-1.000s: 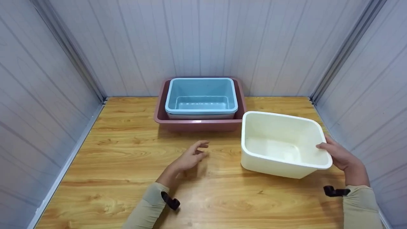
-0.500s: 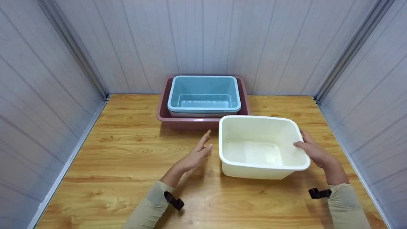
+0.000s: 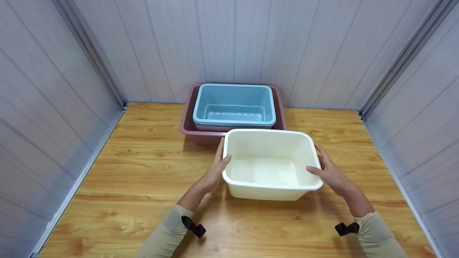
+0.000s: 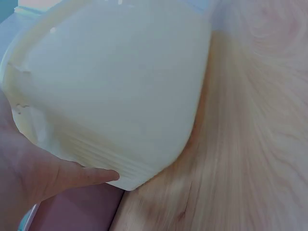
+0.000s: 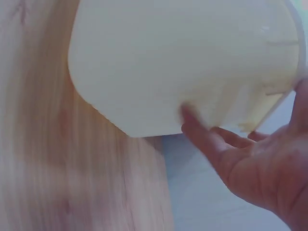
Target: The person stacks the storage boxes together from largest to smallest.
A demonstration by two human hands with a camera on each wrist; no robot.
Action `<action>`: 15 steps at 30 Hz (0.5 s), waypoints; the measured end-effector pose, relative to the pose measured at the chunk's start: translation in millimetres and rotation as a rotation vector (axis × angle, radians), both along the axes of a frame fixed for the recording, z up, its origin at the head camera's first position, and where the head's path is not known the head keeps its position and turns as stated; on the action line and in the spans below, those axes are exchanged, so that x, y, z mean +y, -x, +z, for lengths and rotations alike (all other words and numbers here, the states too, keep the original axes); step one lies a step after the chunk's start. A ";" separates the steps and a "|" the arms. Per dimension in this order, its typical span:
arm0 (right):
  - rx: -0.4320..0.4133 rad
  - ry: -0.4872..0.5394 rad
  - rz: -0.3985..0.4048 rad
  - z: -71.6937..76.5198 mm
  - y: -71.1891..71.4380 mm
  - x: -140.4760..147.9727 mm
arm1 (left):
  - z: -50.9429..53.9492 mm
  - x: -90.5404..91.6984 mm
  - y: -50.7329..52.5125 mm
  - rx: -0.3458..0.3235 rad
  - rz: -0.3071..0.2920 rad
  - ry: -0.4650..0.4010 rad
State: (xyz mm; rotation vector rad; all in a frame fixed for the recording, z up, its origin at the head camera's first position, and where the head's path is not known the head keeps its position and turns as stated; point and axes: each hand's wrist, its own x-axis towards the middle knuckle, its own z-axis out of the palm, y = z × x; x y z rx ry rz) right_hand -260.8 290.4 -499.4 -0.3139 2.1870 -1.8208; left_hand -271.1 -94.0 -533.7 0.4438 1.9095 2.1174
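Observation:
A cream plastic storage bin (image 3: 265, 193), rectangular with rounded corners, is held between both hands with its opening tilted towards me. The left hand (image 3: 211, 175) holds its left rim, thumb on the edge and fingers along the outer wall. On the right rim, the right hand (image 3: 331, 175) has its thumb over the inside and its other fingers outside. Both wrist views show fingers against the bin's outer end wall. I cannot tell whether its base touches the table. Behind it stands a light blue bin (image 3: 235, 95), nested in a larger dusty-pink bin (image 3: 190, 130).
The pink bin stands against the panelled back wall (image 3: 172, 43). Under the blue rim, a paler bin (image 3: 229, 127) shows in the stack. Side walls (image 3: 46, 107) bound the wood-grain table (image 3: 118, 200) left and right.
The cream bin has moved left, carried by the right hand, to in front of the nested bins. The left hand, earlier apart from it with loose fingers, now holds its left rim.

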 end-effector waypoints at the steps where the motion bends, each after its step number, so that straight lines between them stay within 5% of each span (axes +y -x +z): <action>1: 0.002 0.012 0.019 -0.9 -0.7 -2.1 | 1.0 -1.7 0.3 -0.001 0.006 -0.004; 9: 0.007 0.067 -0.001 -6.4 -0.7 -16.7 | 4.6 -9.8 -4.9 -0.008 0.066 -0.018; 15: 0.020 0.066 -0.040 9.2 -9.5 -24.8 | 10.1 -10.3 -17.6 0.031 0.102 -0.058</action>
